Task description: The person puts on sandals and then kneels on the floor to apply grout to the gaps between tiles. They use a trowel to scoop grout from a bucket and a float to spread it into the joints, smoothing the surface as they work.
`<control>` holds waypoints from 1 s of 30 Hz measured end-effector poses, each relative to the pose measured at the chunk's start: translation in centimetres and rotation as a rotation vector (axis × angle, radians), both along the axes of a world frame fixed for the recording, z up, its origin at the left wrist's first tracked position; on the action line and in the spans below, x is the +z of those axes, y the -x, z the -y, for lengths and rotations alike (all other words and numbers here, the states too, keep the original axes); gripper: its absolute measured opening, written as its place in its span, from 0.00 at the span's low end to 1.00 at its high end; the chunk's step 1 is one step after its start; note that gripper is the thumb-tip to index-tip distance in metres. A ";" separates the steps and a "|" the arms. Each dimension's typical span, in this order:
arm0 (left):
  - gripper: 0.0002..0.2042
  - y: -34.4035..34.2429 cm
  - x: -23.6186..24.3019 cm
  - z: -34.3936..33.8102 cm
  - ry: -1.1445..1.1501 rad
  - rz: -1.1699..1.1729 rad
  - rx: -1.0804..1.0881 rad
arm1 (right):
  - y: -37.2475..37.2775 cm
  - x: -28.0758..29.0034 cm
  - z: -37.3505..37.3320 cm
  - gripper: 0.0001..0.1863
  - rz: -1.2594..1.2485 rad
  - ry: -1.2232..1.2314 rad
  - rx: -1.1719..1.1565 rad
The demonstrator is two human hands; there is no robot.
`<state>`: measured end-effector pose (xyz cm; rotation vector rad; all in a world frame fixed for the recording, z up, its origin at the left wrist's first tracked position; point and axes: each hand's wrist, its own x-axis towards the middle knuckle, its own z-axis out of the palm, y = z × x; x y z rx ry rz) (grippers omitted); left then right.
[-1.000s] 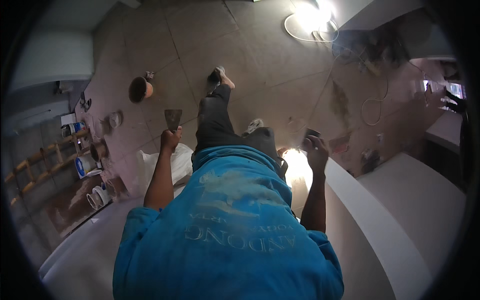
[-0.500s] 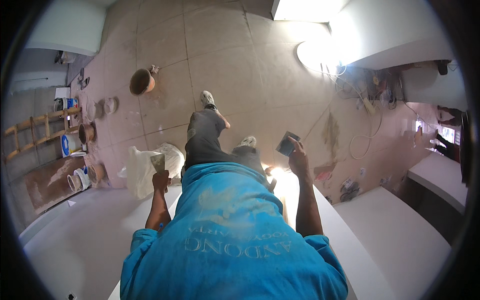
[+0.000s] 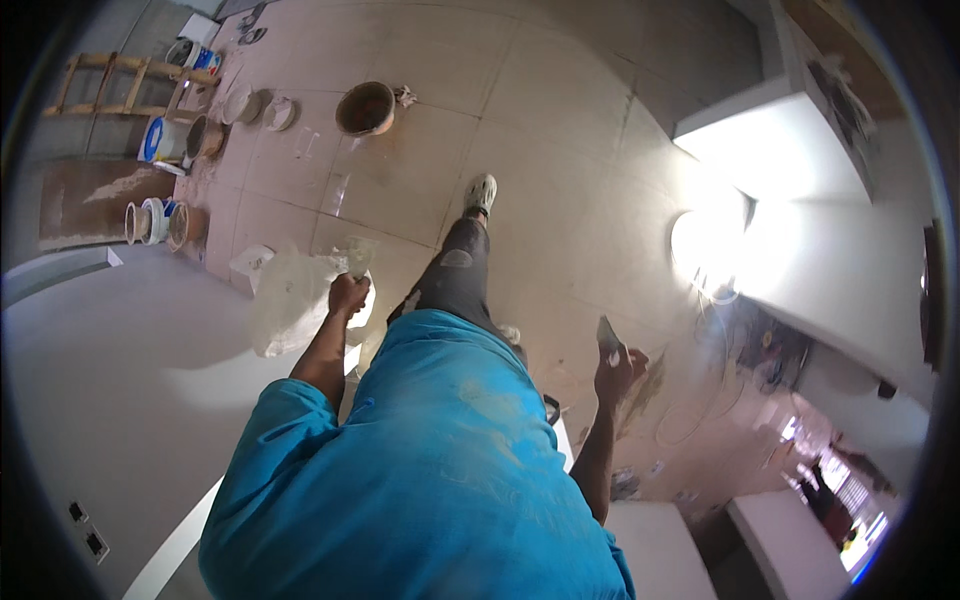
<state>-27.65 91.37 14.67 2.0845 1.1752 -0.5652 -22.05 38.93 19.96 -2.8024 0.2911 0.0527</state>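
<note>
A flat, grey-bladed hand scraper point(image 3: 358, 256) was in the person's left hand point(image 3: 348, 296), which was closed around its near end, the blade pointing away from the body; behind it in view lay a crumpled, translucent white plastic bag point(image 3: 285, 300), though I could not tell whether the two touched; the right hand point(image 3: 620, 372), well apart from the left, had its fingers bent around a thin, dark grey-green flat plate point(image 3: 606, 334), seen nearly edge-on above the beige tiled floor point(image 3: 560, 130); beyond the left hand stood a round, orange-brown bucket point(image 3: 384, 124); a light wooden ladder point(image 3: 108, 82) showed at the far left, and a glaring white lamp point(image 3: 705, 250) shone on the right.
</note>
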 end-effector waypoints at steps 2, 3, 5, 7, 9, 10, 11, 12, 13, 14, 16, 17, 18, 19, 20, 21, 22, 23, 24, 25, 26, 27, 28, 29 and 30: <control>0.20 -3.0 -4.2 -3.2 -0.053 -0.083 -0.073 | -3.0 -1.0 -1.6 0.17 -0.012 -0.152 -0.028; 0.22 -7.0 -4.3 -4.3 -0.130 -0.021 -0.174 | -5.1 -0.3 -2.0 0.17 -0.018 -0.337 -0.142; 0.25 -13.6 -4.5 -4.2 -0.208 0.057 -0.345 | -7.4 -2.6 -2.1 0.16 -0.207 -0.299 -0.232; 0.25 -17.9 -3.4 -4.5 -0.211 0.040 -0.303 | -9.7 -1.3 -1.7 0.16 -0.346 -0.328 -0.299; 0.24 -23.5 -3.0 -5.0 -0.187 0.146 -0.233 | -13.0 -0.8 -5.0 0.17 -0.324 -0.441 -0.396; 0.24 -26.0 -2.0 -5.8 -0.084 0.124 -0.149 | -15.9 0.7 -7.7 0.21 -0.300 -0.629 -0.483; 0.23 -29.1 -1.4 -6.3 0.029 0.112 -0.072 | -18.7 1.9 -9.3 0.21 -0.304 -0.713 -0.512; 0.23 -31.5 -0.9 -6.9 0.141 0.098 0.007 | -21.4 2.7 -10.6 0.21 -0.308 -0.798 -0.541; 0.23 -32.7 -0.7 -6.9 0.157 0.075 0.069 | -23.3 2.9 -11.1 0.21 -0.316 -0.883 -0.569; 0.23 -33.6 -0.6 -6.8 0.172 0.051 0.133 | -24.9 2.7 -11.2 0.21 -0.245 -0.759 -0.272; 0.23 -36.3 -0.5 -6.9 0.257 -0.031 0.175 | -28.3 1.0 -11.0 0.21 -0.197 -0.714 0.023; 0.23 -37.9 -0.3 -6.3 0.279 -0.052 0.001 | -29.9 -0.2 -10.7 0.21 -0.220 -0.790 0.020; 0.23 -38.6 0.9 -5.8 0.274 -0.080 -0.163 | -31.0 -3.4 -10.6 0.20 -0.354 -1.110 -0.282; 0.23 -39.0 1.4 -4.9 0.281 -0.105 -0.332 | -33.0 -5.4 -11.2 0.20 -0.399 -1.187 -0.268; 0.22 -38.8 1.8 -3.7 0.336 -0.029 -0.312 | -35.5 -7.2 -12.2 0.19 -0.446 -1.269 -0.257; 0.20 -38.2 2.1 -2.2 0.252 -0.022 -0.372 | -38.1 -8.4 -13.3 0.19 -0.498 -1.157 -0.283; 0.19 -38.0 2.0 -0.9 0.168 -0.006 -0.442 | -40.5 -9.5 -14.7 0.18 -0.535 -1.046 -0.308; 0.18 -38.2 1.8 -0.5 0.074 0.007 -0.513 | -43.0 -8.8 -17.4 0.18 -0.514 -1.040 -0.240; 0.17 -39.8 3.1 -0.2 0.103 0.012 -0.493 | -44.1 -10.5 -17.0 0.19 -0.553 -0.768 -0.041; 0.17 -40.0 2.9 -0.3 0.092 0.018 -0.522 | -44.9 -11.9 -16.7 0.19 -0.595 -0.494 0.160; 0.17 -39.5 2.3 -1.0 0.078 0.012 -0.539 | -46.1 -11.5 -18.0 0.19 -0.665 -0.483 0.200; 0.17 -38.9 1.7 -1.9 0.066 0.009 -0.559 | -47.0 -10.9 -19.5 0.20 -0.733 -0.469 0.238; 0.14 -38.0 1.3 -3.6 0.125 0.236 -0.644 | -48.0 -10.2 -20.7 0.20 -0.793 -0.452 0.268; 0.14 -37.7 1.5 -4.2 0.172 0.136 -0.763 | -47.9 -11.2 -20.5 0.21 -0.793 -0.411 0.249; 0.13 -37.7 2.1 -4.9 0.219 0.040 -0.884 | -47.3 -12.8 -20.0 0.21 -0.789 -0.369 0.229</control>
